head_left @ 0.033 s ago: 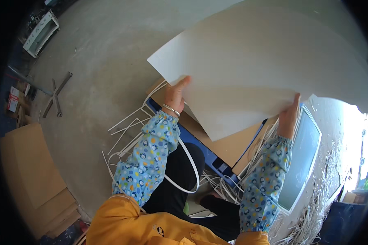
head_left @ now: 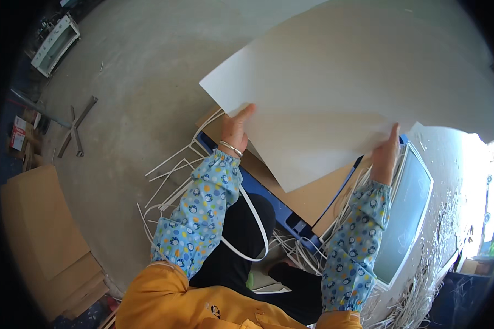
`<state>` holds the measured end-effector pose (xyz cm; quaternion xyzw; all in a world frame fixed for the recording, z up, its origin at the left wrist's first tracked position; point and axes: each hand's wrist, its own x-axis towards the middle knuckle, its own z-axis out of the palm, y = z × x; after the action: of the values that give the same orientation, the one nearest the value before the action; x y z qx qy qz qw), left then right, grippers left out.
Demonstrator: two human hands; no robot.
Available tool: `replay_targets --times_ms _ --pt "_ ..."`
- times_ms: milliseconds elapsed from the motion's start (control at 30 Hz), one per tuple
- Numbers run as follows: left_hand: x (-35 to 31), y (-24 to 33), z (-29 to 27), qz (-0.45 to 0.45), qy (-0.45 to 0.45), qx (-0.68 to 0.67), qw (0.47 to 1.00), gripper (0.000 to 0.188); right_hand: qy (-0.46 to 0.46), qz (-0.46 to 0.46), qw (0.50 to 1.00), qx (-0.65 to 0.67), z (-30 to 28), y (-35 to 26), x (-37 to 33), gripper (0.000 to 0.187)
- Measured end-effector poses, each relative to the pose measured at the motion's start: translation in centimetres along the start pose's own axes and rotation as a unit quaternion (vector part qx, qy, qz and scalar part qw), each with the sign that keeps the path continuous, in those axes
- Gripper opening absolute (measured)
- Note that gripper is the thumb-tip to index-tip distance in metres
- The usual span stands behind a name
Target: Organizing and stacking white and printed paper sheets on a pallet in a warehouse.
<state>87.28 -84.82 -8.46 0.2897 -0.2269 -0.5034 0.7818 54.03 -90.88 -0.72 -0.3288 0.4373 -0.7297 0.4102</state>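
A large pale sheet (head_left: 335, 82), curved and held up, spans most of the upper right; I cannot tell whether it is paper or thin board. My left hand (head_left: 236, 129) grips its near left edge, thumb on top and fingers hidden beneath. At the near right edge my right hand (head_left: 387, 151) is closed on it the same way. Below the sheet lies brown cardboard (head_left: 307, 205) on a blue frame (head_left: 274, 203). White strips (head_left: 173, 186) stick out at the frame's left, and one loops over my leg.
A pale glass-like panel (head_left: 406, 214) with a white rim stands at the right, beside a heap of white strip scraps (head_left: 403, 304). Flat cardboard sheets (head_left: 49, 225) are stacked at the left. Farther back are a metal stand with crossed feet (head_left: 74, 129) and a white open box (head_left: 55, 45).
The sheet has shifted very slightly, its near corner a little lower. My right hand has tilted slightly with it; my left hand is almost still.
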Motion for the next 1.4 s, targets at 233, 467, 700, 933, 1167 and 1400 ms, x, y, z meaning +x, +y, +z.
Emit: replay_targets --times_ms 233,467,700,933,1167,1400 --pt "2.3 -8.5 -10.0 -0.075 0.219 0.081 0.970 0.036 -0.101 0.155 0.970 -0.158 -0.5 19.1 -10.7 0.021" --pt "1.4 -8.8 -9.6 -0.063 0.231 0.088 0.967 0.032 -0.057 0.077 0.954 -0.285 -0.2 19.2 -13.2 0.019" --pt "3.5 -9.7 -8.2 -0.098 0.205 0.075 0.971 0.038 -0.030 0.011 0.957 -0.287 -0.4 19.4 -8.7 0.017" --pt "2.9 -8.8 -10.2 -0.139 0.150 0.067 0.977 0.019 -0.023 0.048 0.945 -0.322 -1.9 20.9 -6.5 0.019" --pt "4.0 -7.6 -10.0 -0.115 0.118 0.273 0.948 0.015 -0.047 0.016 0.899 -0.436 -1.9 20.4 -5.3 0.030" --pt "2.2 -8.7 -26.9 0.084 0.309 0.521 0.791 0.052 -0.162 0.098 0.913 -0.362 -5.3 17.3 -14.8 0.036"
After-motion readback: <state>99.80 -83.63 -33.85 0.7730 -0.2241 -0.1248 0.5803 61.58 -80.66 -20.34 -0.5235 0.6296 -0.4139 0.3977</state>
